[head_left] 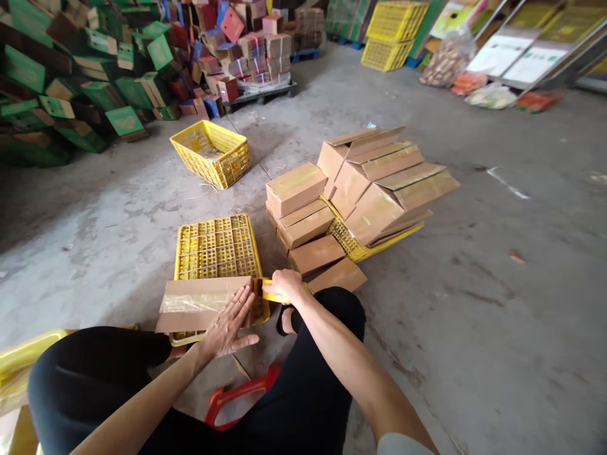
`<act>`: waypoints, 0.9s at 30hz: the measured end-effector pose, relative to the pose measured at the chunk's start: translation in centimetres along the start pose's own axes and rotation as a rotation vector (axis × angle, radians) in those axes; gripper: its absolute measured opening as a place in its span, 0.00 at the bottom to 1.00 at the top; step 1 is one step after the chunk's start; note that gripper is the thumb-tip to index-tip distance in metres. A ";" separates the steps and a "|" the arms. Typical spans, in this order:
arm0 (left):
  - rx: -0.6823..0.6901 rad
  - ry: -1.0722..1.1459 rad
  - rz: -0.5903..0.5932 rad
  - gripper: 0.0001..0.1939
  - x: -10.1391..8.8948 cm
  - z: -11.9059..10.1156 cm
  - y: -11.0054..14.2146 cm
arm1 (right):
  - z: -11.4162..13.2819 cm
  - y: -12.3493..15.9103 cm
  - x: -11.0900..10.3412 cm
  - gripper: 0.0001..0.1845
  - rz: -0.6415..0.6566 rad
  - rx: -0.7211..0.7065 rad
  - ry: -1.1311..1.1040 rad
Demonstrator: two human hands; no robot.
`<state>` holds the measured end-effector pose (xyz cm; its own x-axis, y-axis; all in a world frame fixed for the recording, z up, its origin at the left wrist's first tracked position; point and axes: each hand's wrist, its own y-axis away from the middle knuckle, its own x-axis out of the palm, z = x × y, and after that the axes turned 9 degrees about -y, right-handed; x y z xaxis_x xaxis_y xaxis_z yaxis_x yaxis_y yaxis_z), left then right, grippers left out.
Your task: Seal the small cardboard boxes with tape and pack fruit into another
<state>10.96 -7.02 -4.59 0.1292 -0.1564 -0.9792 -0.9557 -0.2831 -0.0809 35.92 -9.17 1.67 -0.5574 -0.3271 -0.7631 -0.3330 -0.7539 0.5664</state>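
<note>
I sit low with my knees apart, over an upturned yellow crate (217, 246). A flat brown cardboard box (199, 303) lies on the crate's near edge, its top shiny with tape. My left hand (231, 328) rests flat on the box's right end, fingers spread. My right hand (286, 284) is closed round a yellow tape roll (271, 292) at the box's right edge, with a strip of tape running from it to the box.
Taped brown boxes (303, 215) are stacked just beyond my right hand, more leaning on a yellow crate (353, 243). An empty yellow basket (212, 153) stands farther back. Green and red cartons (95, 76) are piled at the rear left. A red stool (237, 395) is under me.
</note>
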 end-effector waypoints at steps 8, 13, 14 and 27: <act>-0.054 0.022 -0.031 0.47 0.1 -1.0 -0.9 | 5.3 -6.0 -1.9 0.19 -0.111 -0.184 0.083; -0.081 0.047 -0.023 0.47 0.0 -1.2 -1.3 | 9.7 -9.2 -2.4 0.20 -0.151 -0.263 0.117; -0.086 0.058 -0.024 0.47 0.1 -1.2 -1.4 | 10.1 -9.3 -2.5 0.20 -0.160 -0.276 0.123; -0.107 0.184 -0.076 0.48 0.2 -0.8 -2.1 | 11.6 -9.7 0.1 0.14 -0.060 -0.382 -0.043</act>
<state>13.16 -7.24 -4.44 0.2552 -0.2979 -0.9199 -0.9090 -0.3982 -0.1232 30.24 4.72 -0.28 -0.5796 -0.2582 -0.7729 -0.0632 -0.9314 0.3585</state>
